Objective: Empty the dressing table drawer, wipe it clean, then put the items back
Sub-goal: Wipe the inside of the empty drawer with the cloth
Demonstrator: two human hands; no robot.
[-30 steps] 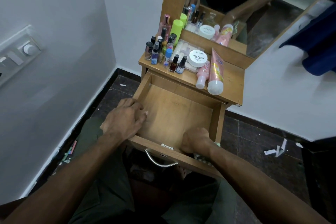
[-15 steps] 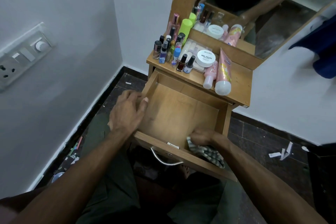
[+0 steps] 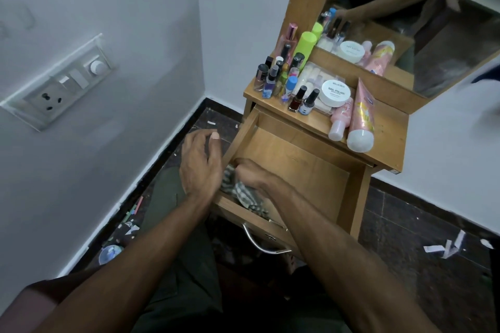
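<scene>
Now | right hand (image 3: 250,174) grips cloth (image 3: 243,194), half hidden | left hand (image 3: 200,162) loose, fingers apart

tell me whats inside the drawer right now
Inside the drawer: only the striped cloth, gripped by the right hand at the near-left corner. What lies under cloth and hand is hidden.

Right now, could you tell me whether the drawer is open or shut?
Open: the drawer is pulled out, its wooden bottom showing, with only the cloth inside.

Open wooden drawer (image 3: 303,167) holds a striped cloth (image 3: 243,192).
</scene>
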